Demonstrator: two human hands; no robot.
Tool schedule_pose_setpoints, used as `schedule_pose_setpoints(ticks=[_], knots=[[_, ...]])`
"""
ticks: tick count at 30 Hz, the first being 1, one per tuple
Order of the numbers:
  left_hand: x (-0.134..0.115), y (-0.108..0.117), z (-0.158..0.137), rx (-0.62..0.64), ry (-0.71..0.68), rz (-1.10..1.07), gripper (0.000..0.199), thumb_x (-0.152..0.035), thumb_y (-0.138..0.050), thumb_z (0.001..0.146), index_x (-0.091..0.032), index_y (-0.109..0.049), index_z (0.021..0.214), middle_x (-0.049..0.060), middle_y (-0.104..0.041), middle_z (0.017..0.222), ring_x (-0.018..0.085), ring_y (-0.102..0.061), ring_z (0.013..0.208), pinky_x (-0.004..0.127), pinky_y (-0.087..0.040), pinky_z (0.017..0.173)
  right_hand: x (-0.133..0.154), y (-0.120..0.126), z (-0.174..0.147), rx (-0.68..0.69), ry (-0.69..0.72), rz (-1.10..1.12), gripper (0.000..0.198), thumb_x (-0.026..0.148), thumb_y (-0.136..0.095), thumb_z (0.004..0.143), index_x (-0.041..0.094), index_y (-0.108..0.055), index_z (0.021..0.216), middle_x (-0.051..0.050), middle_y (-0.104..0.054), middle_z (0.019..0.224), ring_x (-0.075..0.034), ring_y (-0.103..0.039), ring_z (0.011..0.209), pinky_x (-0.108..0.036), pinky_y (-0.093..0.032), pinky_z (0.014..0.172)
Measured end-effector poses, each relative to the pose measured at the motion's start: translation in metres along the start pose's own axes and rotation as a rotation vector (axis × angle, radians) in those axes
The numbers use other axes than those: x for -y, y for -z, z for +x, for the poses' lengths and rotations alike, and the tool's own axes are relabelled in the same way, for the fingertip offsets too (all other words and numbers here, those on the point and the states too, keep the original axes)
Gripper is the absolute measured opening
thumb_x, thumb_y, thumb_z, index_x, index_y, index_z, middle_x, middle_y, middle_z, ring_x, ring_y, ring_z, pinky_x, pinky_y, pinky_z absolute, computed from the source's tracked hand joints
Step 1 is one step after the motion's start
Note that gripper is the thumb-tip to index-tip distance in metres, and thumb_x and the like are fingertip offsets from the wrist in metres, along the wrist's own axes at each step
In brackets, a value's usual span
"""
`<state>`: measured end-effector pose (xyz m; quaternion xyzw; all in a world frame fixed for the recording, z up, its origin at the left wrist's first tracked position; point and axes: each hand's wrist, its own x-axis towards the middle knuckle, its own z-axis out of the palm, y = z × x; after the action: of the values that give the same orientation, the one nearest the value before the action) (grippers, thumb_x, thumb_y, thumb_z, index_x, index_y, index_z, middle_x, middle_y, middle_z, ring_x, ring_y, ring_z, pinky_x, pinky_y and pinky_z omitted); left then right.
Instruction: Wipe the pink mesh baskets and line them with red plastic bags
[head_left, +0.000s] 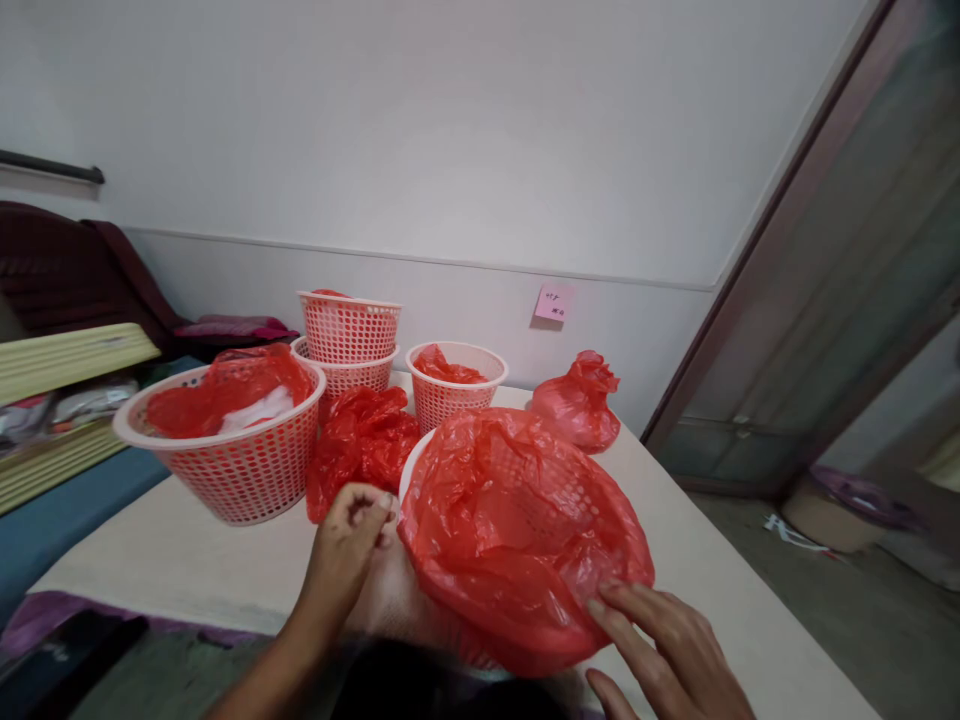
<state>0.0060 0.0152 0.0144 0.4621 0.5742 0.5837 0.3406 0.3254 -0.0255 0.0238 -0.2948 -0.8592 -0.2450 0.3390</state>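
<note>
A pink basket [409, 462] lined with a red plastic bag [517, 530] stands close in front of me, tilted a little. The bag is folded outward over most of the rim, and a strip of bare rim shows at the left. My left hand [349, 535] is beside that strip with its fingers curled and thumb pressed in; I cannot make out what, if anything, it pinches. My right hand [660, 640] lies at the near right edge of the bag, fingers stretched out and touching the plastic, thumb apart below. Behind my left hand lies a crumpled red bag [364, 440].
On the white table [225, 570] a large basket [240, 475] with red plastic and something white stands left. Two stacked baskets [349, 330] and a smaller basket [454, 405] stand behind. A tied red bag [574, 405] sits back right, by the wall's pink note [553, 302].
</note>
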Motion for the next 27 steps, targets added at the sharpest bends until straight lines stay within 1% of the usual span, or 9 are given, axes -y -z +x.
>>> schedule_pose_setpoints(ticks=[4, 7, 11, 15, 19, 21, 23, 25, 27], knots=[[-0.017, 0.002, 0.028, 0.112, -0.250, 0.309, 0.024, -0.044, -0.061, 0.079, -0.020, -0.059, 0.078, 0.000, -0.054, 0.083, 0.017, -0.052, 0.075, 0.030, -0.040, 0.069, -0.002, -0.021, -0.003, 0.019, 0.049, -0.046, 0.034, 0.017, -0.054, 0.087, 0.009, -0.057, 0.119, -0.017, -0.058, 0.114, -0.028, -0.053, 0.109, -0.044, -0.043, 0.089], [-0.028, -0.002, 0.037, 0.161, -0.264, 0.382, 0.023, -0.036, -0.073, 0.068, -0.021, -0.057, 0.070, -0.003, -0.050, 0.074, 0.015, -0.047, 0.066, 0.029, -0.034, 0.064, -0.001, -0.031, -0.006, -0.014, 0.066, -0.044, 0.034, 0.014, -0.050, 0.086, 0.009, -0.058, 0.119, -0.016, -0.059, 0.113, -0.028, -0.052, 0.108, -0.045, -0.041, 0.090], [-0.032, -0.005, 0.040, 0.168, -0.239, 0.374, 0.022, -0.024, -0.074, 0.063, -0.020, -0.052, 0.060, -0.004, -0.049, 0.066, 0.014, -0.043, 0.061, 0.027, -0.029, 0.059, 0.002, -0.032, -0.006, 0.007, 0.023, 0.000, 0.038, 0.010, -0.052, 0.084, 0.008, -0.054, 0.122, -0.015, -0.058, 0.114, -0.027, -0.050, 0.111, -0.046, -0.039, 0.093], [-0.025, -0.003, 0.044, 0.176, -0.109, 0.239, 0.024, -0.025, -0.070, 0.068, -0.020, -0.049, 0.057, -0.006, -0.048, 0.053, 0.011, -0.044, 0.050, 0.024, -0.029, 0.052, 0.005, -0.028, -0.005, 0.007, 0.015, 0.014, 0.037, 0.009, -0.051, 0.085, 0.007, -0.054, 0.121, -0.015, -0.059, 0.112, -0.026, -0.050, 0.110, -0.045, -0.038, 0.095], [-0.014, 0.002, 0.047, 0.198, 0.083, -0.013, 0.029, -0.033, -0.072, 0.071, -0.019, -0.049, 0.059, -0.007, -0.049, 0.045, 0.010, -0.046, 0.040, 0.021, -0.032, 0.043, 0.005, -0.031, -0.006, -0.002, 0.008, 0.013, 0.036, 0.008, -0.050, 0.084, 0.007, -0.054, 0.120, -0.014, -0.059, 0.110, -0.026, -0.051, 0.109, -0.045, -0.038, 0.094], [-0.006, 0.004, 0.046, 0.218, 0.191, -0.184, 0.028, -0.034, -0.072, 0.072, -0.018, -0.052, 0.062, -0.006, -0.053, 0.048, 0.008, -0.049, 0.041, 0.019, -0.037, 0.042, 0.004, -0.034, -0.006, -0.014, 0.006, 0.012, 0.035, 0.007, -0.049, 0.084, 0.007, -0.055, 0.118, -0.014, -0.060, 0.108, -0.025, -0.051, 0.108, -0.045, -0.038, 0.094], [0.003, 0.003, 0.043, 0.249, 0.306, -0.365, 0.019, -0.029, -0.070, 0.076, -0.016, -0.058, 0.070, -0.003, -0.060, 0.058, 0.007, -0.055, 0.047, 0.018, -0.044, 0.047, 0.004, -0.036, -0.005, -0.024, 0.002, 0.013, 0.035, 0.006, -0.049, 0.084, 0.008, -0.056, 0.117, -0.013, -0.060, 0.106, -0.024, -0.052, 0.106, -0.045, -0.039, 0.093], [0.014, -0.002, 0.039, 0.287, 0.420, -0.529, 0.008, -0.022, -0.066, 0.079, -0.015, -0.062, 0.080, 0.000, -0.066, 0.067, 0.008, -0.061, 0.054, 0.018, -0.050, 0.053, 0.004, -0.037, -0.005, -0.041, 0.000, 0.013, 0.034, 0.006, -0.049, 0.083, 0.008, -0.056, 0.116, -0.012, -0.061, 0.105, -0.024, -0.054, 0.104, -0.044, -0.039, 0.092], [0.026, -0.010, 0.034, 0.325, 0.531, -0.674, 0.004, -0.017, -0.060, 0.082, -0.014, -0.063, 0.083, 0.001, -0.068, 0.069, 0.009, -0.063, 0.055, 0.019, -0.052, 0.055, 0.004, -0.037, -0.005, -0.060, -0.002, 0.007, 0.034, 0.006, -0.049, 0.083, 0.009, -0.057, 0.116, -0.012, -0.061, 0.104, -0.023, -0.055, 0.102, -0.044, -0.040, 0.092]])
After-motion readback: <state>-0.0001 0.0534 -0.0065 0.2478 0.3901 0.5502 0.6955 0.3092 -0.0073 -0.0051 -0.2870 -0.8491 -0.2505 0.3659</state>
